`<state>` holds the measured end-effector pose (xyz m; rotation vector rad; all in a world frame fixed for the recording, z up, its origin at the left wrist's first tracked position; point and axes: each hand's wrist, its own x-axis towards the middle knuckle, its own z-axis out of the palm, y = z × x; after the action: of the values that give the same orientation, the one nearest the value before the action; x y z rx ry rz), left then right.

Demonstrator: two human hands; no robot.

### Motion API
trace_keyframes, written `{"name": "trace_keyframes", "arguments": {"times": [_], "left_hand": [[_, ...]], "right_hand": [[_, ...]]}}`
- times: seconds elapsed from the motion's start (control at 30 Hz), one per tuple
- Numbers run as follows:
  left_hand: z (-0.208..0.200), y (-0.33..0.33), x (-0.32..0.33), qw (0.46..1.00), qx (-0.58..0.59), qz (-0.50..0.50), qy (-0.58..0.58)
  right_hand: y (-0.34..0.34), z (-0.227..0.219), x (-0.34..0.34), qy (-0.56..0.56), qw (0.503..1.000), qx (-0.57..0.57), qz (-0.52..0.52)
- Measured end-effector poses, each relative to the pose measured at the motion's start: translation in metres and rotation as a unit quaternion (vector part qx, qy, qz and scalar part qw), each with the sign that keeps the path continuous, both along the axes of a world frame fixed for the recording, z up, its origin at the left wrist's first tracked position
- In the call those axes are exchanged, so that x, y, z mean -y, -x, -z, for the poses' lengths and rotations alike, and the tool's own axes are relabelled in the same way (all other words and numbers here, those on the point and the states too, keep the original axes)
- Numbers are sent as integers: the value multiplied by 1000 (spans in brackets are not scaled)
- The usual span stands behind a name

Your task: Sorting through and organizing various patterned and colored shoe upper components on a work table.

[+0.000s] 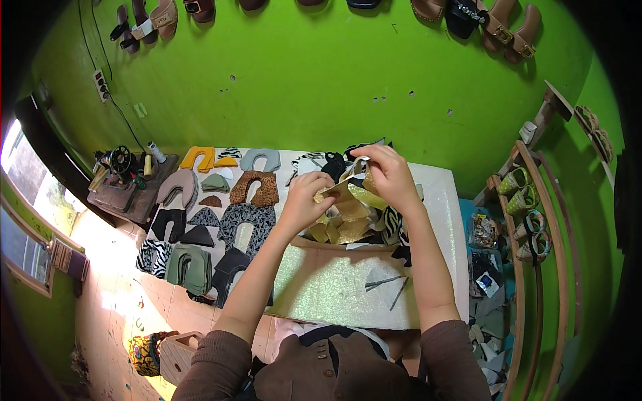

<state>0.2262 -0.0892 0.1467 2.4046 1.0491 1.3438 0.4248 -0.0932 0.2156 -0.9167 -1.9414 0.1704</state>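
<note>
While left hand (304, 203) and right hand (392, 176) pinch scraps (342, 193), thin, tan, pale-edged, bent.

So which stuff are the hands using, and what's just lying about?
Seems in use:
- left hand, pinching a tan piece
- right hand, close beside it
- scrap box underneath

Probably lying about:
- sewing machine
- dark strips
- green sandals on the rack

The table (445, 200) supports cut pieces (251, 217) at its left, a box (344, 248) right of them, and dark strips (383, 283) nearer the front edge.
</note>
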Motion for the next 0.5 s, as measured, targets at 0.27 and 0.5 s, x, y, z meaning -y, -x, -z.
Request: {"name": "trace_keyframes", "arguments": {"times": [0.27,0.5], "left_hand": [[-6,21,22,819,403,148,380],[53,63,65,764,395,128,493]], "right_hand": [[4,26,11,271,941,-194,-59],[29,91,51,410,897,-147,-79]]}}
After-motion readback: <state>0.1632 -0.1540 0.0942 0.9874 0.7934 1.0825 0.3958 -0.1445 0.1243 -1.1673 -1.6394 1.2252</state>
